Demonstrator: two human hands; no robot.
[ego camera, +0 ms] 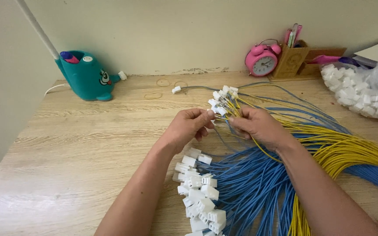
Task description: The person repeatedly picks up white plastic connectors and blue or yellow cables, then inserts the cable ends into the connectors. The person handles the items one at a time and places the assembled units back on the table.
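Pinching white connectors between them, left hand and right hand, above wire bundle

Am seeing left hand pinching small white connector at fingertips. Right hand gripping bunch of yellow wires just beside it, white plugs fanning above. Blue wires lying under both wrists on wooden table, finished white housings piling near left forearm. Am noting teal lamp base, pink alarm clock, bag of white connectors along back edge.
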